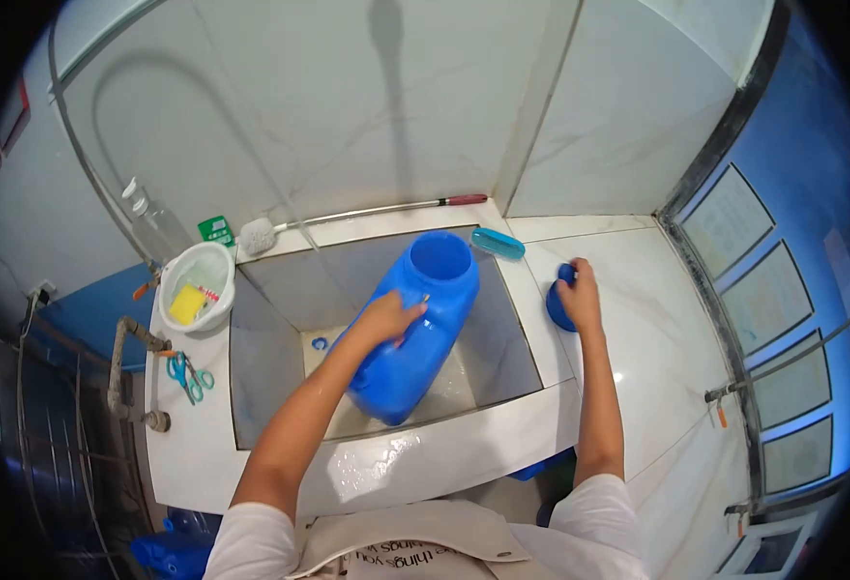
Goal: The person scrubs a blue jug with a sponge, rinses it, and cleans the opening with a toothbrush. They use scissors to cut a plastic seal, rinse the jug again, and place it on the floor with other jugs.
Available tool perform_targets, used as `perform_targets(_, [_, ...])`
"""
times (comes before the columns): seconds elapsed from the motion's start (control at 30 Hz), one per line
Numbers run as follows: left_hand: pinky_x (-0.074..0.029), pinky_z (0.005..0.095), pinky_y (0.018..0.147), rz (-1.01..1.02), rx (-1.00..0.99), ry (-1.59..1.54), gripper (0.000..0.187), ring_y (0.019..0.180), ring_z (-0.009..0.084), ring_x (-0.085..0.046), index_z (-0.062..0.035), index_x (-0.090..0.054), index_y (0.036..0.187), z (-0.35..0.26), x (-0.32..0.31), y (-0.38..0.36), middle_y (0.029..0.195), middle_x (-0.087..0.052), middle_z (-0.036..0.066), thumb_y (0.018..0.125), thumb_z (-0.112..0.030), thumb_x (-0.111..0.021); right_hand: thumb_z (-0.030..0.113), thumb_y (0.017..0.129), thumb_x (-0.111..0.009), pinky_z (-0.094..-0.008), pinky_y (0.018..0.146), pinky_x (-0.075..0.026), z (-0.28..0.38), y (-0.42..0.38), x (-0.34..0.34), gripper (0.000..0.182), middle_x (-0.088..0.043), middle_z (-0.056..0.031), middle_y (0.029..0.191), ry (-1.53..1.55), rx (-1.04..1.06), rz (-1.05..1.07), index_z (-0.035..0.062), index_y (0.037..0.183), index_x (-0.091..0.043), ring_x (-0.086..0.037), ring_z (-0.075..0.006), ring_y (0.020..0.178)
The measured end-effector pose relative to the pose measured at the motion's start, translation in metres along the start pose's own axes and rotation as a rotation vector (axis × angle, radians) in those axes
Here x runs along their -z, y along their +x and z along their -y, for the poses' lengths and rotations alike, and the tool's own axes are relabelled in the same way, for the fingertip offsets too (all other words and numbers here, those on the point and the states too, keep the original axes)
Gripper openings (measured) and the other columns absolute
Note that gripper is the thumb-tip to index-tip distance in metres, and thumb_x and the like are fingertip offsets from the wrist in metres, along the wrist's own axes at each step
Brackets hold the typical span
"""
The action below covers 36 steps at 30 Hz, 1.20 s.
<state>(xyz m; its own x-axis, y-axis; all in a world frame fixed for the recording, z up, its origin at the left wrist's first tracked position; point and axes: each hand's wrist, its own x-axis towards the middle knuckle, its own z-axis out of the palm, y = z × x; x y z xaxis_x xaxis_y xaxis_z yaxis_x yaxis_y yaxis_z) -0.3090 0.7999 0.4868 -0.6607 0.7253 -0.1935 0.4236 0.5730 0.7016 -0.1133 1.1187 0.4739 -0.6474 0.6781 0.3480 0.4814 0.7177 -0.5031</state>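
Note:
A large blue plastic jug (408, 360) leans over the sink (280, 290), its wide round mouth uncovered and tilted up toward the back right. My left hand (392, 317) is closed around the handle on its upper side. On the counter to the right of the sink, my right hand (580, 294) has its fingers wrapped around the top of a small blue plastic piece (557, 307), which looks like the jug's lid. Between the jug's mouth and my right hand, a teal scrub brush (498, 244) lies at the sink's back right corner.
A white basin (224, 259) with a yellow sponge (188, 304) stands on the left ledge. Scissors (189, 377) lie in front of it, pump bottles (154, 224) behind. A long-handled brush (377, 210) runs along the back edge. A small blue ring (320, 343) lies in the sink.

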Motion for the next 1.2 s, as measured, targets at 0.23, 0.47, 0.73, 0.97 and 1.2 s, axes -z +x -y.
perform_targets(0.23, [-0.049,0.0385,0.043,0.169,0.289,-0.810,0.034,0.055,0.0250,-0.057,0.0109,-0.049,0.101,-0.025,-0.020,0.060,0.075,-0.054,0.016,0.085,-0.018,-0.058,0.004,0.077,-0.061,-0.0328,0.079,-0.048,0.182,-0.105,0.028,0.040,-0.050,-0.0132,0.112,0.427,0.564,0.532,0.0043,0.116,-0.050,-0.054,-0.0279,0.096])
perform_targets(0.47, [-0.051,0.0409,0.045,0.001,0.360,-0.973,0.033,0.057,0.0262,-0.057,0.0117,-0.048,0.101,-0.030,-0.036,0.074,0.079,-0.054,0.018,0.085,-0.016,-0.057,0.003,0.076,-0.058,-0.0380,0.078,-0.048,0.173,-0.128,-0.008,0.042,-0.049,-0.0145,0.108,-0.009,0.705,0.415,0.0018,0.116,-0.048,-0.054,-0.0314,0.093])
perform_targets(0.73, [-0.050,0.0407,0.044,-0.003,0.351,-0.995,0.034,0.057,0.0267,-0.057,0.0129,-0.047,0.100,-0.027,-0.035,0.076,0.078,-0.054,0.017,0.085,-0.016,-0.057,0.002,0.073,-0.058,-0.0375,0.073,-0.050,0.179,-0.123,-0.008,0.042,-0.050,-0.0138,0.105,-0.076,0.751,0.414,-0.0002,0.114,-0.050,-0.056,-0.0291,0.091])
perform_targets(0.97, [-0.052,0.0418,0.045,0.085,0.392,-0.961,0.031,0.058,0.0274,-0.057,0.0111,-0.048,0.099,-0.034,-0.035,0.075,0.078,-0.053,0.017,0.083,-0.013,-0.057,0.000,0.070,-0.055,-0.0317,0.070,-0.052,0.187,-0.120,-0.001,0.041,-0.052,-0.0132,0.105,-0.241,0.870,0.487,-0.0027,0.111,-0.051,-0.055,-0.0252,0.086])
perform_targets(1.2, [-0.053,0.0414,0.051,0.126,0.456,-1.470,0.020,0.061,0.0256,-0.054,0.0036,-0.049,0.094,-0.031,-0.040,0.075,0.073,-0.048,0.012,0.081,-0.010,-0.057,0.002,0.074,-0.057,-0.0348,0.070,-0.052,0.160,-0.111,0.003,0.042,-0.051,-0.0150,0.110,-0.127,0.945,0.370,-0.0034,0.115,-0.048,-0.057,-0.0295,0.089])
